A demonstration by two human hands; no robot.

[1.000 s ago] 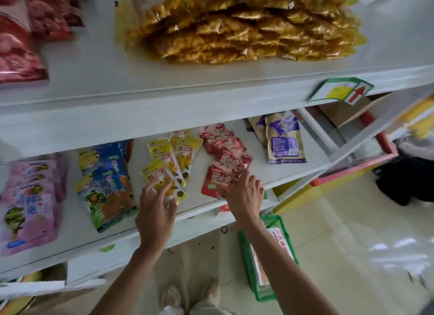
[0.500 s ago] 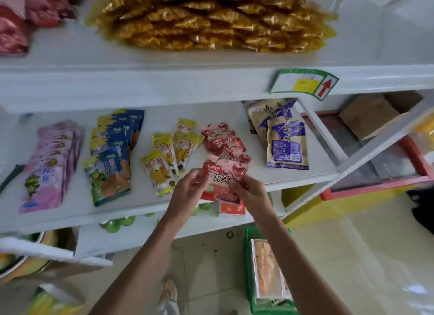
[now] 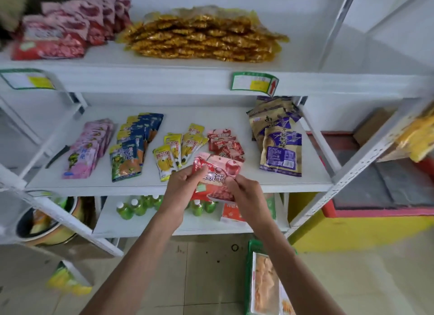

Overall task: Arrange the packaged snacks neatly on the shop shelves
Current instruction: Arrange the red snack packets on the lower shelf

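Both my hands, left [image 3: 182, 182] & right [image 3: 244, 191], pinch a glossy red plastic snack packet [image 3: 217, 173] over the front edge of the white metal middle shelf [image 3: 145, 185]. Other rows lie tidy already (mostly); red pile [image 3: 224, 144] behind needs this packet, approx. last bit.

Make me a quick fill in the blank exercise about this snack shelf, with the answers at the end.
1. Both hands, the left hand and the right hand, hold a ____ packet.
2. The gold-wrapped snacks lie on the ____ shelf.
3. The green bottles stand on the shelf ____ the pink packets.

Answers: red; top; below
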